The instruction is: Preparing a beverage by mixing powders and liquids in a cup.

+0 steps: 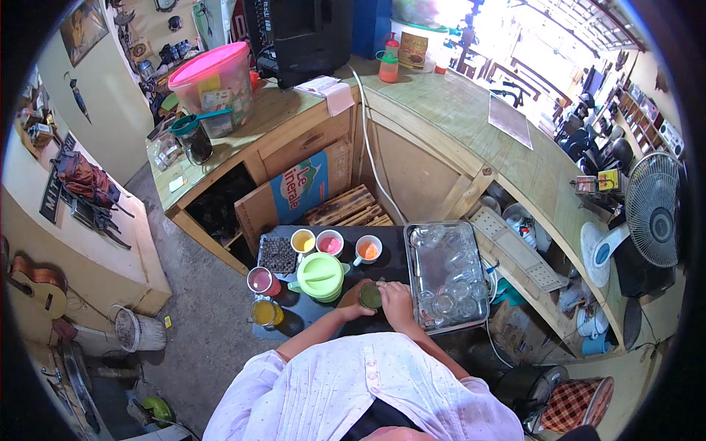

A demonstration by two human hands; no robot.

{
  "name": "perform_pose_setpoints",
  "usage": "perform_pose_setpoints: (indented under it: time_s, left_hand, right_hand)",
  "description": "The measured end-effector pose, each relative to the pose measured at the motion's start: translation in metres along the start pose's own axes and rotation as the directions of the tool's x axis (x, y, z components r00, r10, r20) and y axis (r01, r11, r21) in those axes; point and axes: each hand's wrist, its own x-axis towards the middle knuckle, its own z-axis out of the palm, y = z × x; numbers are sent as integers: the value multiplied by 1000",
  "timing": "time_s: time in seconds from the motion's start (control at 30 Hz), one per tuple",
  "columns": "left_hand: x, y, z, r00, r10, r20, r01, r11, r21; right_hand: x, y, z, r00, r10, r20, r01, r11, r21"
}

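Note:
A glass with dark green contents (371, 296) stands in front of me on the dark table. My left hand (353, 301) is wrapped round its left side. My right hand (398, 304) is closed at its right side, fingers by the rim; whether it grips anything besides the glass is too small to tell. Just left is a light green lidded pitcher (321, 275). Around it stand a cup with yellow contents (302, 241), a cup with pink contents (329, 243), a cup with orange contents (368, 249), a red drink (262, 281) and a mug of yellow drink (266, 313).
A metal tray (416, 259) of clear glasses lies right of my hands. Behind the left cups sits a container of dark round pieces (277, 255). A wooden counter (434, 110) curves round the table, with a fan (651, 213) at right and a white bucket (140, 331) on the left floor.

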Motion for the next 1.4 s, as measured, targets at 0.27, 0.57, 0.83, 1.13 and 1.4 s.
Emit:
perform_pose_setpoints:
  time_s: [0.27,0.57,0.83,1.13,1.4]
  left_hand:
    - [1,-10,2,1000,24,-9,-24,999,25]
    - [0,14,0,1000,-20,12,19,995,97]
    - [-3,6,-1,1000,-10,2,10,996,87]
    - [-3,6,2,999,30,-38,-24,990,142]
    - [1,-1,0,1000,-3,-7,4,996,86]
  right_hand:
    - [-6,7,3,998,-33,54,31,999,37]
    - [-8,13,5,999,-5,49,-3,987,159]
    - [1,-1,-4,998,-69,12,67,993,94]
    - [-1,4,-3,998,-48,-42,49,998,28]
    - [3,7,-2,993,-112,48,108,992,67]
